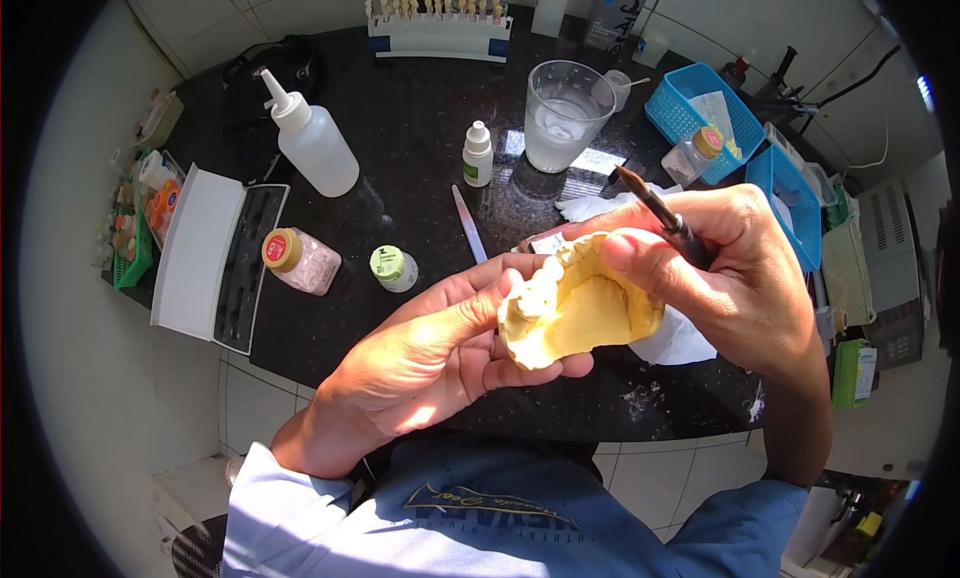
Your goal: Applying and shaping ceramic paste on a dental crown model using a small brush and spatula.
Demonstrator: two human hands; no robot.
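A yellow plaster dental cast [600, 313] is held up over the front of the black bench, with pale teeth along its left side. My left hand [425, 348] is closed on it, thumb on the tooth side and fingers beneath. My right hand [745, 278] steadies the far right edge with its thumb. That same hand also grips a dark-handled brush [655, 206], its brown pointed tip up and to the left, clear of the cast. Behind the cast lies a slim white-and-lilac tool [468, 223]. Crumpled white tissue [675, 343] is partly hidden by my right hand.
On the black bench [420, 233] stand a squeeze bottle [325, 153], a pink powder jar [302, 262], a green-lidded jar [393, 268], a dropper bottle [478, 156] and a glass of cloudy liquid [565, 123]. A tooth shade rack [440, 33] stands behind, blue baskets [690, 98] at right, an opened case [215, 258] at left.
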